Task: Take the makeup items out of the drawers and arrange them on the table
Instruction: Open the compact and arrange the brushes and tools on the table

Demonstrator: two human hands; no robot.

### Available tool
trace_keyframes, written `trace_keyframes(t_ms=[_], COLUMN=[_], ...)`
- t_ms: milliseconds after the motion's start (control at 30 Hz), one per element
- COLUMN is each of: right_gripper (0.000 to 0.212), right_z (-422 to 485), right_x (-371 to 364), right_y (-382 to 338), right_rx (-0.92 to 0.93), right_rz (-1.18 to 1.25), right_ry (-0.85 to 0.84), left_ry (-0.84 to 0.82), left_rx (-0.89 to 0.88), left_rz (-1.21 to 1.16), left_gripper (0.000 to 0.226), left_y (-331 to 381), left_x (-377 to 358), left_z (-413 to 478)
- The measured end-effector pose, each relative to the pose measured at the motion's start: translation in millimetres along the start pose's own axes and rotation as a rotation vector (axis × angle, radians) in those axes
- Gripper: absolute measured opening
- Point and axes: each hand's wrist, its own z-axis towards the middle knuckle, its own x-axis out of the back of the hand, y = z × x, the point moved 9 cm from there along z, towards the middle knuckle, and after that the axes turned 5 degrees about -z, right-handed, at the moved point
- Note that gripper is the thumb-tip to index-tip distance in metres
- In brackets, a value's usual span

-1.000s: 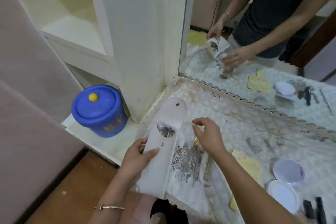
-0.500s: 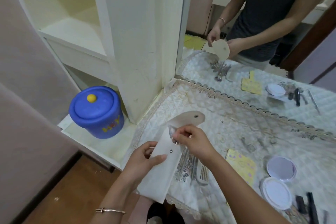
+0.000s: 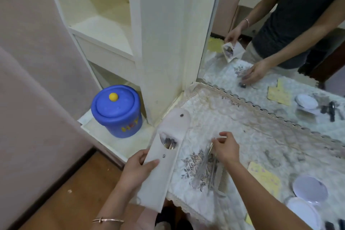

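Observation:
My left hand (image 3: pixel 139 167) grips a long white pouch (image 3: pixel 164 166) by its middle, flap open, at the table's left edge. Several metal tools (image 3: pixel 169 144) stick out of its mouth. My right hand (image 3: pixel 225 148) is over the quilted table cover (image 3: pixel 252 136), its fingers pinching the top of a thin metal tool (image 3: pixel 210 152). That tool lies with a pile of metal tools (image 3: pixel 205 172) and a small comb (image 3: pixel 223 179) on the cover, just right of the pouch.
A blue tub with a yellow knob (image 3: pixel 116 111) stands on a low shelf to the left. A yellow card (image 3: pixel 265 178) and an open round compact (image 3: pixel 309 190) lie to the right. A white cabinet post (image 3: pixel 164 43) and a mirror (image 3: pixel 280 33) rise behind the table.
My right hand left the pouch's mouth and moved right and down to the tool pile on the cover. The pouch flap swung back up straight.

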Motion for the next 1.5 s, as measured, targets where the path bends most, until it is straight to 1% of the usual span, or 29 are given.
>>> trace_keyframes(t_ms=[67,133,200,233,300,400,467,533,600,700,767,800,833,867,933,967,1033,1100,1200,1233,1300,1367,1400,1433,1500], right_gripper=[0.045,0.052,0.049,0.044,0.032,0.021,0.019,0.019,0.021,0.029,0.044,0.049,0.049,0.043,0.026,0.021,0.021,0.03,0.054,0.057,0.051,0.047,0.046,0.046,0.045], right_z=[-5,-17,-31,-36,-39,-51,-66,-83,-92,-94,-93,-91,-89,-87,-79,-74,-62,-54,-52,-54,-60,-65,-68,-69,-73], right_x=[-9,-19,-24,-21,-11,-12,-18,-23,-27,-38,-52,-57,-60,-57,-43,-35,-21,-14,-22,-25,-29,-34,-36,-36,-36], right_y=[-21,-48,-74,-83,-97,-101,-93,-87,-79,-68,-58,-53,-48,-45,-37,-29,-10,8,19,20,18,19,20,20,19], right_rx=[0.132,0.28,0.369,0.398,0.484,0.624,0.717,0.86,0.923,0.901,0.848,0.804,0.759,0.73,0.651,0.59,0.46,0.372,0.36,0.375,0.424,0.406,0.385,0.38,0.381], right_rz=[-0.07,-0.003,0.114,0.172,0.181,-0.046,-0.172,-0.296,-0.396,-0.519,-0.618,-0.601,-0.538,-0.457,-0.33,-0.3,-0.321,-0.39,-0.513,-0.558,-0.649,-0.679,-0.685,-0.732,-0.811], right_ry=[-0.052,-0.168,-0.286,-0.3,-0.256,-0.236,-0.209,-0.132,-0.06,0.017,-0.002,-0.039,-0.09,-0.1,-0.045,-0.012,0.044,0.073,0.012,0.011,0.078,0.049,0.021,0.038,0.093], left_ry=[-0.032,-0.064,-0.099,-0.11,-0.137,-0.205,-0.207,-0.191,-0.154,-0.098,-0.076,-0.073,-0.07,-0.059,-0.022,-0.021,-0.061,-0.096,-0.128,-0.125,-0.146,-0.3,-0.383,-0.436,-0.457], left_rx=[0.024,0.055,0.08,0.092,0.119,0.146,0.161,0.165,0.162,0.141,0.077,0.048,0.021,-0.005,-0.054,-0.079,-0.111,-0.161,-0.328,-0.379,-0.507,-0.611,-0.629,-0.638,-0.65], left_rz=[-0.063,-0.123,-0.158,-0.174,-0.199,-0.179,-0.171,-0.162,-0.145,-0.065,0.035,0.09,0.136,0.172,0.26,0.303,0.338,0.415,0.56,0.59,0.69,0.864,0.961,1.049,1.13], left_gripper=[0.019,0.02,0.022,0.023,0.022,0.019,0.02,0.019,0.016,0.031,0.032,0.028,0.028,0.03,0.031,0.028,0.023,0.027,0.043,0.049,0.053,0.056,0.059,0.062,0.067], left_y=[-2,-3,-5,-6,-8,-8,-8,-8,-9,-9,-6,-4,-2,1,7,11,15,18,25,28,31,19,9,-1,-12], left_x=[-6,-13,-21,-24,-29,-42,-51,-59,-65,-70,-70,-70,-71,-71,-71,-73,-85,-97,-110,-111,-116,-131,-137,-140,-139], left_z=[1,4,6,7,9,12,17,22,28,36,44,48,52,57,68,73,80,84,83,80,75,70,68,67,69])
